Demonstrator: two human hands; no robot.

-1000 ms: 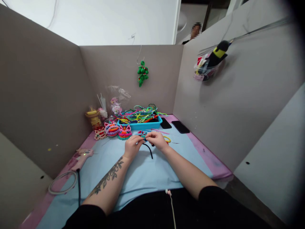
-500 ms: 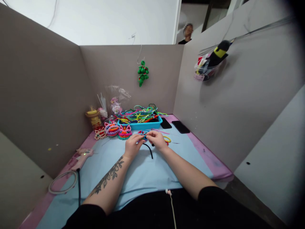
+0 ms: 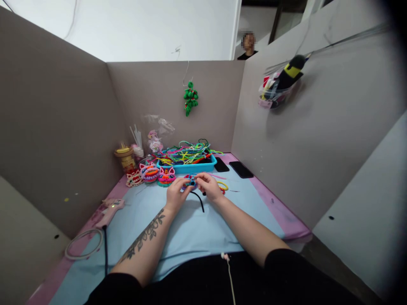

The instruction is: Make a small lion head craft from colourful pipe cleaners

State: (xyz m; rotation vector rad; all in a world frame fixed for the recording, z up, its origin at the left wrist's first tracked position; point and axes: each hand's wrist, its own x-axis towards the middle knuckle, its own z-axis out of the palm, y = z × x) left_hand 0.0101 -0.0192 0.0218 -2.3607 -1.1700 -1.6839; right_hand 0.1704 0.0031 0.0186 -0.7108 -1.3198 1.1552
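Note:
My left hand point(image 3: 176, 194) is closed, thumb and fingers pinching a small dark blue-black piece point(image 3: 192, 183), probably bent pipe cleaner. My right hand point(image 3: 208, 186) is just to its right, fingertips pressed together; what they pinch is too small to make out. Right behind the fingers sits a blue and red fuzzy pipe-cleaner piece point(image 3: 190, 177), partly hidden. A black pipe cleaner point(image 3: 201, 202) curves on the blue cloth below the hands. Beside my right hand lie a yellow loop point(image 3: 224, 185) and a red bit, partly covered.
A blue tray point(image 3: 190, 168) heaped with coloured pipe cleaners stands at the back. Pipe-cleaner animal heads point(image 3: 166, 176) sit left of it. Two phones point(image 3: 241, 169) lie at right, a pink glue gun point(image 3: 110, 212) with its cord at left. Partitions enclose the table; a person point(image 3: 248, 48) is beyond.
My fingertips have drawn slightly apart, the right ones lifting a little. More of the blue and red piece behind them shows now. The black pipe cleaner lies as before.

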